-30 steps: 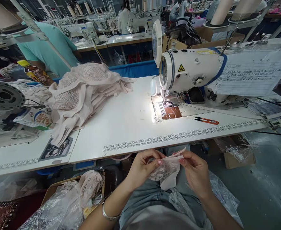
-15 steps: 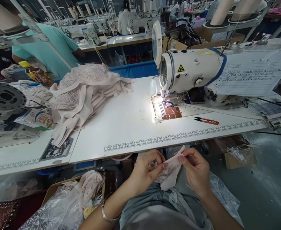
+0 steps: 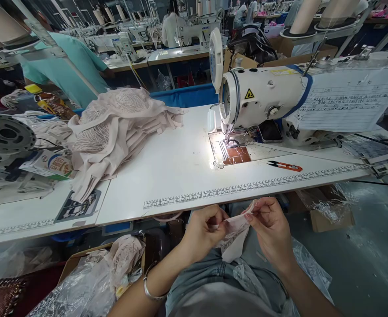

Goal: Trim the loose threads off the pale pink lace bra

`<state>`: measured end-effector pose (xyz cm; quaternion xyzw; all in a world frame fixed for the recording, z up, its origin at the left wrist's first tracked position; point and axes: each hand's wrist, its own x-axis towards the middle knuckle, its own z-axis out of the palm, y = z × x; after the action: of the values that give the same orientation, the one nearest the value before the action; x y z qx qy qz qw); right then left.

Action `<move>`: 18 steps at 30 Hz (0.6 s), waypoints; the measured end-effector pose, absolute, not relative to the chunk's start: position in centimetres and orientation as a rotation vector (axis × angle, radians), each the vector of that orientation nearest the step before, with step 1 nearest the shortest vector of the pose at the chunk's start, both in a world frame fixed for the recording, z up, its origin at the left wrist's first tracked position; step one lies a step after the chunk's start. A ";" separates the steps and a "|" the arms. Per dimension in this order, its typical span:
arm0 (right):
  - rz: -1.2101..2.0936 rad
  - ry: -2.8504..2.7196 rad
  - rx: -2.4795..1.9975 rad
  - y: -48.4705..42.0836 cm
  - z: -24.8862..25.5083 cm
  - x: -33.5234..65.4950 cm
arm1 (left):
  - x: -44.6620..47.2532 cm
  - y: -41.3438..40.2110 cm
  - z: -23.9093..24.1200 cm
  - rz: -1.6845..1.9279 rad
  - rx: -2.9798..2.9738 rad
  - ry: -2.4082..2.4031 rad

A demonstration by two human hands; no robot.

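Observation:
Between my hands, above my lap and just below the table's front edge, a small pale pink lace fabric piece (image 3: 235, 237) is stretched. My left hand (image 3: 204, 226) pinches its left end between thumb and fingers. At the upper right corner, the fingertips of my right hand (image 3: 270, 229) grip the fabric's edge. The lower part of the piece hangs loose over my jeans. Ahead stands a white sewing machine (image 3: 260, 94), its lamp lighting the needle area. A pile of pale pink lace garments (image 3: 117, 127) lies on the table to the left.
On the white table (image 3: 170, 163) are orange thread snips (image 3: 285, 166) and a printed ruler strip (image 3: 246, 188) along the front edge. A box with plastic and lace scraps (image 3: 114, 268) sits below left. A person in a teal shirt (image 3: 64, 66) is beyond the pile.
My right fingers have shifted slightly along the fabric's upper corner, whose tip no longer sticks up as far. My left hand keeps its pinch almost unmoved.

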<state>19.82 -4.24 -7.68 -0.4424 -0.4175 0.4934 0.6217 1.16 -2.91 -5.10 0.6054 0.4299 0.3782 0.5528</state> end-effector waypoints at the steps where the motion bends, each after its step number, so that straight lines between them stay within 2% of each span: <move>1: 1.140 -0.962 -1.011 -4.3 -7.6 19.8 | 1.2 -2.9 -5.0 0.893 1.418 1.035; 7: 1.080 -1.072 -1.081 -4.8 -7.2 19.1 | 2.3 -2.8 -4.6 0.826 1.540 1.104; 18: 1.124 -1.141 -1.006 -5.2 -7.7 20.0 | 3.1 -2.3 -4.6 0.795 1.095 1.134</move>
<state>19.96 -5.18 -7.69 -0.4314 -0.4890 0.4818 0.5854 3.06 -2.25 -4.56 0.4790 0.4964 0.3477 0.6350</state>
